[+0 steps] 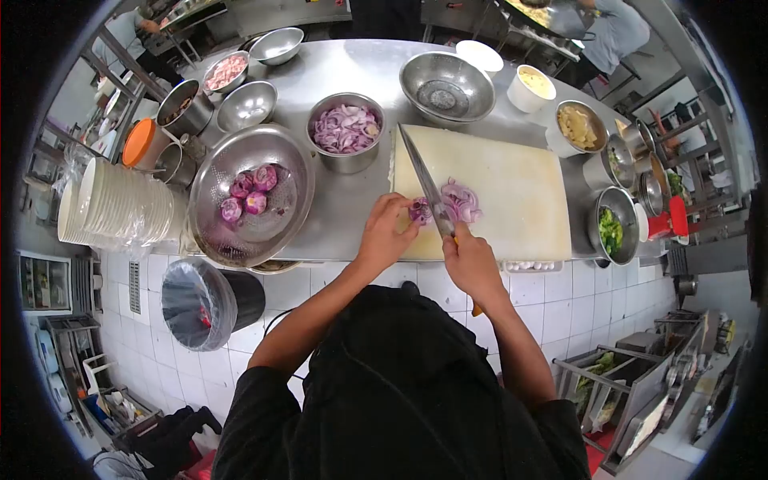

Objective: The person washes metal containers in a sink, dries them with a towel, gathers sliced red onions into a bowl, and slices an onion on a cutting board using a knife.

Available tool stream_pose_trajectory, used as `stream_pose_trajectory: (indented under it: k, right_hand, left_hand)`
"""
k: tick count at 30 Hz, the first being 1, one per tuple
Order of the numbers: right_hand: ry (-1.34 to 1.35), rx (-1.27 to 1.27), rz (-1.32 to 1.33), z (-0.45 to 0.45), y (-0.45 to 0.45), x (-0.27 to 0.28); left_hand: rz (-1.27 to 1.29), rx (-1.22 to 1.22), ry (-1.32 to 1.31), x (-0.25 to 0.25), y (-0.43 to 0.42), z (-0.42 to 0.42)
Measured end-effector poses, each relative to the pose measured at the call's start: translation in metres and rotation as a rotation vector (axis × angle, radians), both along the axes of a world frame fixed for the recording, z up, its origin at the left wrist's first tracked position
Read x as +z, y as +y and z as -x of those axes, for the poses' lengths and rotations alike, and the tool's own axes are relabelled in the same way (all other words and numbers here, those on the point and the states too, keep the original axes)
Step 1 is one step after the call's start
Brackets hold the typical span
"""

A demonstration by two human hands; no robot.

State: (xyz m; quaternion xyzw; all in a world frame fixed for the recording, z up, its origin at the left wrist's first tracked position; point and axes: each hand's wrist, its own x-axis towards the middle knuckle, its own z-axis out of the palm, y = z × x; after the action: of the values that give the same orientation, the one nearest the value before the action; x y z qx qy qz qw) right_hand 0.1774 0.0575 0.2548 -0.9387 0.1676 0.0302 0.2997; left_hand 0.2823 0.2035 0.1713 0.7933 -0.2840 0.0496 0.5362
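Observation:
My right hand is closed round the handle of a large kitchen knife, its blade slanting up and left over the white cutting board. Fingertips of my left hand grip a piece of red onion just left of the blade, near the board's front left part. Sliced red onion lies in a small heap on the blade's right side. A deep steel pot behind my left hand holds more sliced onion. Several peeled red onions rest in a perforated steel colander to the left.
Behind the board stands a steel bowl. Tubs and bowls line the right side, one with chopped greens. Stacked white containers are at the left end; a lined bin stands below on the floor. Other people are farther back.

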Motion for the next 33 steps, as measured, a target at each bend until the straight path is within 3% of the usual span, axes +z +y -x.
stream_pose_trajectory:
  k: [9, 15, 19, 20, 23, 26, 28, 32, 33]
  right_hand:
    - [0.117, 0.031, 0.110, -0.010, 0.014, 0.002]
    - [0.126, 0.075, 0.098, -0.023, 0.019, -0.023]
    - [0.117, 0.105, 0.111, -0.023, 0.012, -0.035]
    - [0.132, 0.086, 0.056, -0.024, 0.010, -0.036]
    - [0.146, 0.078, -0.064, -0.024, -0.009, -0.057]
    - [0.299, -0.065, -0.309, -0.028, -0.001, -0.022]
    - [0.141, 0.014, -0.221, -0.020, -0.013, -0.048]
    - [-0.017, 0.032, -0.173, -0.005, -0.023, -0.039]
    - [-0.019, 0.001, -0.173, -0.002, -0.026, -0.034]
  left_hand:
    - [0.055, -0.047, 0.166, -0.008, -0.007, 0.002]
    - [0.031, -0.019, -0.028, -0.013, -0.007, -0.003]
    - [0.045, -0.061, -0.016, -0.013, -0.009, 0.001]
    - [0.017, -0.034, -0.104, -0.018, -0.014, 0.002]
    - [0.040, -0.088, 0.125, -0.013, -0.020, 0.004]
    - [0.086, 0.002, 0.052, -0.025, -0.021, -0.001]
    - [0.196, 0.044, 0.086, -0.008, 0.002, -0.004]
    - [-0.269, 0.244, -0.126, -0.014, 0.064, -0.028]
    - [-0.293, 0.232, -0.077, -0.026, 0.075, -0.034]
